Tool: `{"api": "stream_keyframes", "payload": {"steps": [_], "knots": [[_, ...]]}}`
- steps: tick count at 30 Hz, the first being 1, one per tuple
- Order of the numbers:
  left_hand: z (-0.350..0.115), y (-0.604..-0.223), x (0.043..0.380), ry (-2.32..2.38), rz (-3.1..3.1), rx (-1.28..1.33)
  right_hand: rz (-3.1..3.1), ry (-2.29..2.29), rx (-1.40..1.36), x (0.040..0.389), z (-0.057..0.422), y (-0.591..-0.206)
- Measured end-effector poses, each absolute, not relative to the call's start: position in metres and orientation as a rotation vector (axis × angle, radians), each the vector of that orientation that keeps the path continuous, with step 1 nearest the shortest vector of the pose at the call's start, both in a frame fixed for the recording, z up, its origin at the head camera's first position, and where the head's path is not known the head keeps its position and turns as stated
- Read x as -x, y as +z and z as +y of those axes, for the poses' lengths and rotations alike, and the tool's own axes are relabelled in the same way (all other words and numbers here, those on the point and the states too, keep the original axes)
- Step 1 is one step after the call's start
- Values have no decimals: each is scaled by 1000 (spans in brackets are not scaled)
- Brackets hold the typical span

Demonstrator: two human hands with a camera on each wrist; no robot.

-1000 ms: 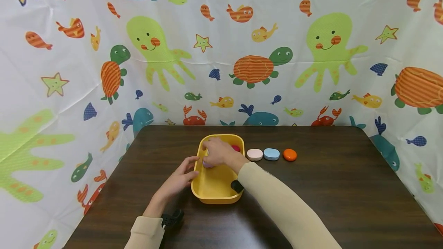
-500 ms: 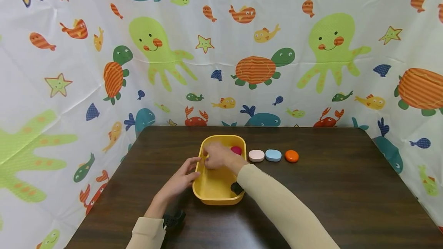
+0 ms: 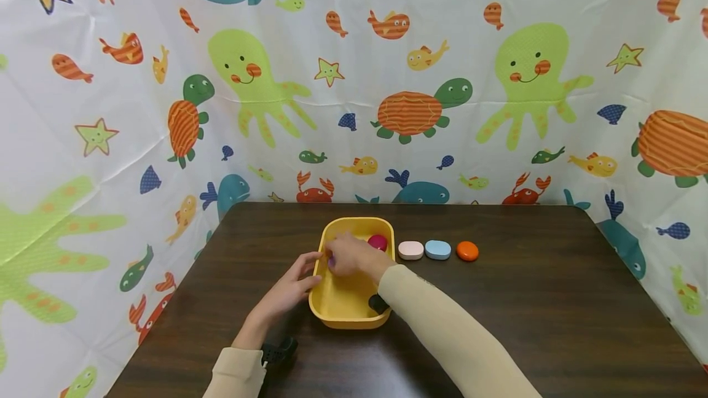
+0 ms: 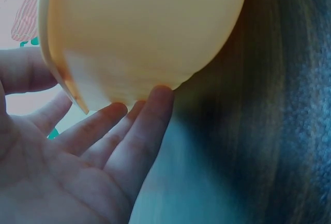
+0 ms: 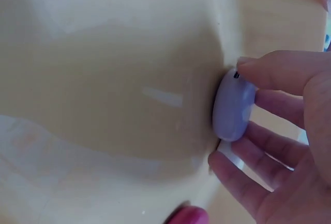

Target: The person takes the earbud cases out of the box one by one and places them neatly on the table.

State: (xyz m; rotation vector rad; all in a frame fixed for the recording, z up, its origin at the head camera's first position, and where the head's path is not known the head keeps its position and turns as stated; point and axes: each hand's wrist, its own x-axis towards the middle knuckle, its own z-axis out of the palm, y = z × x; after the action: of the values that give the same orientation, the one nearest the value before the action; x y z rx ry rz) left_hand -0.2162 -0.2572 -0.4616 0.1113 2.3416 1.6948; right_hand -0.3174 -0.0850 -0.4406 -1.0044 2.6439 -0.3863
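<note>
A yellow plastic bin (image 3: 340,309) stands on the table. My right hand (image 3: 351,255) reaches down inside it, near its left wall, and pinches a smooth purple oval piece (image 5: 232,105) with a small black mark at one end. In the right wrist view the piece stands on edge beside the bin's wall, and a pale piece (image 5: 226,147) shows partly behind the fingers. My left hand (image 3: 290,287) rests against the outside of the bin's left side, fingertips on the wall and the thumb at the rim. A dark pink round piece (image 3: 378,242) lies in the bin's far right part.
To the right of the bin, a pale pink oval piece (image 3: 411,250), a light blue oval piece (image 3: 438,250) and an orange round piece (image 3: 467,251) lie in a row. A curtain (image 3: 354,35) printed with sea animals hangs behind the dark wooden table (image 3: 542,312).
My right hand has shifted slightly nearer to me inside the bin, baring more of the dark pink piece. The left hand stays at the bin's side. The whole view has shifted slightly.
</note>
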Motion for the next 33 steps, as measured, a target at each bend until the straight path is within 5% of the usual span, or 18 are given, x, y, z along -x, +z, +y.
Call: {"api": "stream_keyframes", "payload": {"steps": [33], "knots": [[-255,-460,217,1706,2341,-89,2777,-384,1006,314,-83,-415]]}}
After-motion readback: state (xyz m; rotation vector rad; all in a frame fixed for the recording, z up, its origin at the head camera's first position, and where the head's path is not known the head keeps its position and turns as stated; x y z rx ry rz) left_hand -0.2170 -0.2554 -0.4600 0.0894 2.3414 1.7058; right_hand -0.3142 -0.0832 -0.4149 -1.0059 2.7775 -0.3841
